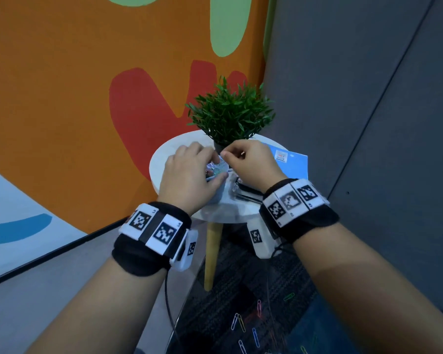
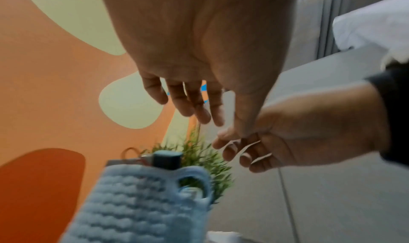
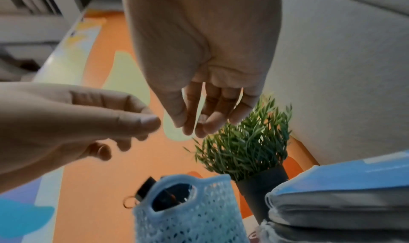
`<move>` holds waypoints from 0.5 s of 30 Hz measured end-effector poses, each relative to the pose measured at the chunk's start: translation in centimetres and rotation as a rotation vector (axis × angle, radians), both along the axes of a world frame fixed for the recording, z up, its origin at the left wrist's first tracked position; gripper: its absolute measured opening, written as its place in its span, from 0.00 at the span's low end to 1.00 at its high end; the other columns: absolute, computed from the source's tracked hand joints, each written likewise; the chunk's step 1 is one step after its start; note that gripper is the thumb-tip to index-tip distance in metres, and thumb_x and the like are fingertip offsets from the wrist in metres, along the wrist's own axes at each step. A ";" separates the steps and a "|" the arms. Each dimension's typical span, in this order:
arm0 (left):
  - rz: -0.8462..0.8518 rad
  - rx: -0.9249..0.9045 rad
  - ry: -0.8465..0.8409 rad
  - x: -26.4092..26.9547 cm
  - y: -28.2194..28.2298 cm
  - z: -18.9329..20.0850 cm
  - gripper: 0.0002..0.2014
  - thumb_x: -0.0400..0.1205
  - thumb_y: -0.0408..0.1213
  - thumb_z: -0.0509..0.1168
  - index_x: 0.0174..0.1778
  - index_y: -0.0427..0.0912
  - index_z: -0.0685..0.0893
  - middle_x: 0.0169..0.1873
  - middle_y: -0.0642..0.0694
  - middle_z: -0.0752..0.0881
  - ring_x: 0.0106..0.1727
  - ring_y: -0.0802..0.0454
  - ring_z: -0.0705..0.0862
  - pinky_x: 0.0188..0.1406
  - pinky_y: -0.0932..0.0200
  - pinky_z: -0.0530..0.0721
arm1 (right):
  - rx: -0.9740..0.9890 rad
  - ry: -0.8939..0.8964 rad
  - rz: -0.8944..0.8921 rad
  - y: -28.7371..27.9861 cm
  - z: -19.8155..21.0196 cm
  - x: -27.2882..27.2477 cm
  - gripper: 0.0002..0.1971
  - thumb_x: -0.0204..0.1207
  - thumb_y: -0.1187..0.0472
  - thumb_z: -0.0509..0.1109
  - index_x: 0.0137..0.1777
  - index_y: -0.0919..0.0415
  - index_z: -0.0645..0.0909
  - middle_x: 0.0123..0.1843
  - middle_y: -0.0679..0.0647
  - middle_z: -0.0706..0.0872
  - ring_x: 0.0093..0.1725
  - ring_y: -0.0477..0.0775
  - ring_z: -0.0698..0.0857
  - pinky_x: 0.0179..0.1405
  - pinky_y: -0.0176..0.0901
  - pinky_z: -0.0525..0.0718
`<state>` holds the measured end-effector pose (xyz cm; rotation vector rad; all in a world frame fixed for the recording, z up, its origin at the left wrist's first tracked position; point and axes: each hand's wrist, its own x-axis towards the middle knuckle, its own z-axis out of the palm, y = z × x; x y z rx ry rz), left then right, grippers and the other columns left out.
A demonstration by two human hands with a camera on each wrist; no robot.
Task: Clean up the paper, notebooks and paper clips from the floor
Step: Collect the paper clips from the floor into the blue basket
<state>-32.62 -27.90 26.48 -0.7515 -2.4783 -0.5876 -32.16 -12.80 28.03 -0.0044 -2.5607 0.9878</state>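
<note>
Both hands meet above a light-blue mesh basket (image 3: 188,210) on the round surface (image 1: 161,159). The left hand (image 1: 189,172) hangs loose-fingered, holding nothing; the right hand (image 1: 251,164) bunches thumb and fingertips, contents too small to tell. Paper clips (image 1: 251,325) lie on the floor directly below, nearer the right grip, long axes mostly pointing away.

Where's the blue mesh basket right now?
The blue mesh basket stands on the round table, left of the potted plant, directly under both hands in the head view.
</note>
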 end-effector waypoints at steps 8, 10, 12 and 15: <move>-0.276 0.132 -0.340 5.3 5.6 -6.1 0.05 0.78 0.38 0.65 0.38 0.46 0.76 0.34 0.52 0.77 0.36 0.54 0.76 0.37 0.57 0.72 | -0.012 0.089 -0.057 4.7 -7.6 8.5 0.05 0.75 0.61 0.71 0.47 0.56 0.88 0.39 0.45 0.80 0.37 0.45 0.79 0.43 0.36 0.78; -0.272 0.069 -0.411 6.0 7.4 -8.7 0.06 0.78 0.39 0.64 0.38 0.46 0.74 0.34 0.51 0.78 0.37 0.49 0.77 0.37 0.54 0.75 | -0.011 0.085 -0.085 6.2 -10.3 10.0 0.05 0.75 0.61 0.70 0.47 0.58 0.88 0.38 0.44 0.77 0.37 0.44 0.77 0.42 0.39 0.79; -0.280 -0.004 -0.457 6.7 9.0 -11.4 0.04 0.79 0.40 0.64 0.40 0.46 0.76 0.38 0.49 0.80 0.40 0.48 0.80 0.40 0.52 0.79 | -0.011 0.060 -0.101 7.7 -13.2 11.3 0.05 0.75 0.61 0.70 0.46 0.59 0.88 0.37 0.44 0.76 0.36 0.42 0.75 0.40 0.37 0.77; -0.289 -0.100 -0.509 7.1 10.3 -15.5 0.06 0.80 0.40 0.63 0.50 0.45 0.80 0.45 0.47 0.81 0.47 0.46 0.82 0.44 0.48 0.81 | 0.015 -0.055 -0.083 9.5 -17.1 12.4 0.06 0.75 0.60 0.70 0.47 0.57 0.88 0.38 0.43 0.76 0.36 0.41 0.74 0.39 0.36 0.77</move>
